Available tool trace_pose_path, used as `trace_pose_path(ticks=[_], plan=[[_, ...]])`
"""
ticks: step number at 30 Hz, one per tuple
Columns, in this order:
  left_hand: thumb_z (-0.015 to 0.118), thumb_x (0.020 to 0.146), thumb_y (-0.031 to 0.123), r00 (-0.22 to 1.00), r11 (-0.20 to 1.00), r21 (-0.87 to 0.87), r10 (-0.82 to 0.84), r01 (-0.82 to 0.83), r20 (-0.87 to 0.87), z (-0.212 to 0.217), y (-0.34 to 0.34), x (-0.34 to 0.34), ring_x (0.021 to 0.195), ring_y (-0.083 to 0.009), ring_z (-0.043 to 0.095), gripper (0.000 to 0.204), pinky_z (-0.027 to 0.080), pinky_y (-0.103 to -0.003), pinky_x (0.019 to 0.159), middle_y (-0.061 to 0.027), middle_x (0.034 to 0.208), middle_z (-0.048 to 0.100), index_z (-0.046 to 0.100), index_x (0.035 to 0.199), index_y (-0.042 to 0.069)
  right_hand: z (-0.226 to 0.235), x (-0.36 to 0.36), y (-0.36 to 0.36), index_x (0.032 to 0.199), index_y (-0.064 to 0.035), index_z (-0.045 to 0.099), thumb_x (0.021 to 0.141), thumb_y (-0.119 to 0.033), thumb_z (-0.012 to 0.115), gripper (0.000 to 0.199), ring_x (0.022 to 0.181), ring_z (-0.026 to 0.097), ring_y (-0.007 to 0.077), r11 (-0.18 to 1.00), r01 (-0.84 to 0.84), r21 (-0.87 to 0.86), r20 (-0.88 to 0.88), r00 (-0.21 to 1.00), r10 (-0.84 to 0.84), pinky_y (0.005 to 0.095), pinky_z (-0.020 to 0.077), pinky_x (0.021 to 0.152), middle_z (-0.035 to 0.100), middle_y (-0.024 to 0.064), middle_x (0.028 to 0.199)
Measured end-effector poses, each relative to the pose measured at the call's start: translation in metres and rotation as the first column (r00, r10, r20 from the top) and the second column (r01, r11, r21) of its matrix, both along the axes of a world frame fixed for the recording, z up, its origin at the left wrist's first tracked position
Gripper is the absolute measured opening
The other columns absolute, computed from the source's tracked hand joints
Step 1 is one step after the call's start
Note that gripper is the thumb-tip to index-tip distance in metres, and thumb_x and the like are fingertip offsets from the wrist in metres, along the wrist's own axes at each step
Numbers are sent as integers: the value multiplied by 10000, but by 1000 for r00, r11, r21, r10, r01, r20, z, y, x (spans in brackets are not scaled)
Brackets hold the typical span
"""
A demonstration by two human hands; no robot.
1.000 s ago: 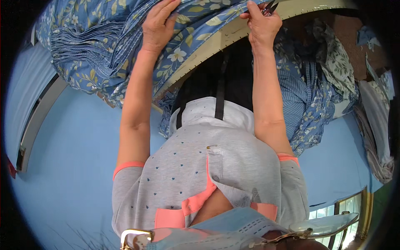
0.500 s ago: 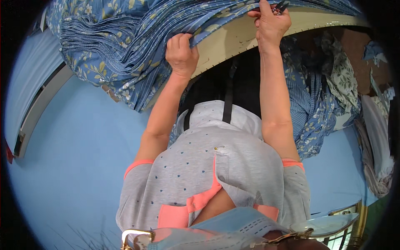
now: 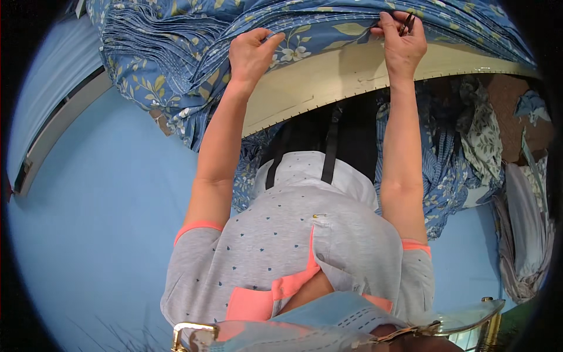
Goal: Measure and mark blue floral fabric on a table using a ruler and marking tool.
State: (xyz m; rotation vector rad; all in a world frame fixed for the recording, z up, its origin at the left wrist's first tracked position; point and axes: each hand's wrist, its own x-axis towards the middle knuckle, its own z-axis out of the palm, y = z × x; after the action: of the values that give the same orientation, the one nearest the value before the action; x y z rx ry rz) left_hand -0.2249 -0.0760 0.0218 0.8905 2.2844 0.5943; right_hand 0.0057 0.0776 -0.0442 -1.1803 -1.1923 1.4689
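Note:
Blue floral fabric [image 3: 293, 40], with white flowers, yellow-green leaves and many stitched edges gathered in layers, lies along the far side. My left hand [image 3: 251, 57] is closed on its near edge, thumb and fingers pinched together. Further right, my right hand [image 3: 403, 53] pinches the same edge between thumb and fingertips. Tucked in the fingers of that hand are small dark thread snips [image 3: 409, 23], their pointed tips sticking out and the rest mostly hidden. Between my hands the edge runs fairly straight.
The cream table [image 3: 328, 73] has a curved near edge with small dark marks. More blue fabric [image 3: 437, 176] hangs or lies beside my right arm, next to leaf-print cloth [image 3: 484, 138] and grey cloth [image 3: 525, 205]. A pale metal-edged frame [image 3: 56, 138] stands at the left.
My hands are farther apart, with the fabric edge spread between them. My left hand has gone forward and left, my right hand slightly nearer and right. The view has shifted a little.

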Motion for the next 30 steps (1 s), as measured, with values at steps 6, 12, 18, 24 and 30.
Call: trace_pose_path(ticks=[6, 12, 18, 24, 30], plan=[[737, 824, 387, 999, 999, -23, -31, 31, 10, -6, 8, -7, 515, -208, 561, 339, 450, -363, 552, -92, 574, 616, 748, 808, 49, -1, -1, 7, 1026, 25, 605, 900, -109, 766, 244, 653, 694, 139, 1000, -20, 18, 13, 1000, 20, 241, 552, 607, 704, 74, 790], [724, 860, 363, 941, 975, -155, -196, 157, -277, 11, 7, 11, 585, -231, 578, 352, 437, -364, 559, -110, 638, 601, 661, 749, 34, 0, -17, 3, 950, -7, 583, 892, -134, 754, 221, 565, 675, 133, 1000, 20, 17, 162, 986, -23, 249, 528, 517, 686, 76, 716], [730, 852, 258, 723, 875, 107, -315, 472, -615, -14, 52, 78, 741, -315, 669, 170, 503, -431, 615, -84, 784, 673, 652, 905, 117, 11, -22, 8, 945, -17, 584, 879, -140, 737, 207, 526, 668, 129, 998, 41, 53, 218, 975, -52, 278, 519, 501, 667, 62, 643], [710, 893, 271, 792, 913, 61, -315, 403, -522, -31, 79, 62, 673, -322, 657, 167, 486, -438, 590, -95, 748, 668, 646, 888, 118, 7, -3, 7, 982, -26, 593, 896, -118, 708, 170, 564, 684, 166, 982, 17, 190, 241, 968, -64, 298, 523, 534, 668, 86, 673], [707, 897, 325, 844, 934, -4, -326, 358, -426, -31, 87, 52, 641, -341, 654, 219, 479, -444, 597, -106, 678, 660, 668, 879, 111, -8, 55, 28, 1033, -17, 614, 932, -83, 670, 133, 661, 672, 128, 941, 304, 147, 269, 904, -334, 279, 542, 615, 681, 63, 805]])
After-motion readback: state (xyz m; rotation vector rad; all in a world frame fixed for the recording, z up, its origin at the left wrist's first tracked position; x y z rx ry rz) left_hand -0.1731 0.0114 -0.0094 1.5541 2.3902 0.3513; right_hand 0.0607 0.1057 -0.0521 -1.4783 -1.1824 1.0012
